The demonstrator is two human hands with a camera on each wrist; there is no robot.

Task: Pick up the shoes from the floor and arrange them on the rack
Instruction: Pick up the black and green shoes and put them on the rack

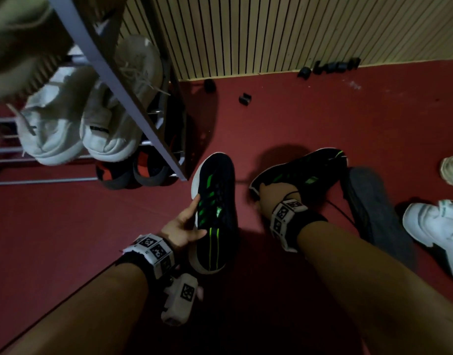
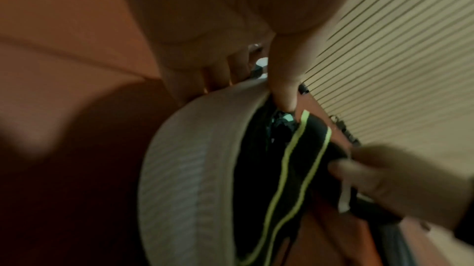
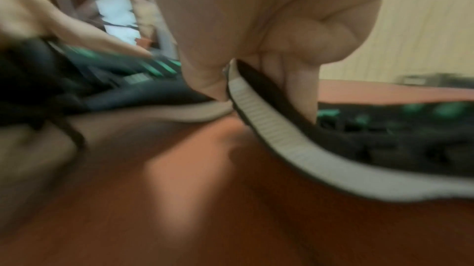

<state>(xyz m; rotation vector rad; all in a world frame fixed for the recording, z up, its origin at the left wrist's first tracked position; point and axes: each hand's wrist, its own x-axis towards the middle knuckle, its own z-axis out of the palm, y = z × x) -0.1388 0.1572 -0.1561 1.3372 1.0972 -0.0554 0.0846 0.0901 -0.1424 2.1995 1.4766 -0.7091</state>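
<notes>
Two black shoes with green stripes and white soles are in my hands above the red floor. My left hand grips the left black shoe by its side, thumb on the upper and fingers under the white sole. My right hand pinches the heel of the right black shoe, whose rim runs between thumb and fingers. The shoe rack stands at the upper left, just left of the left shoe's toe.
White sneakers sit on the rack's bars, dark sandals under them. A dark grey shoe and white shoes lie on the floor at right. Small black pieces lie along the slatted wall.
</notes>
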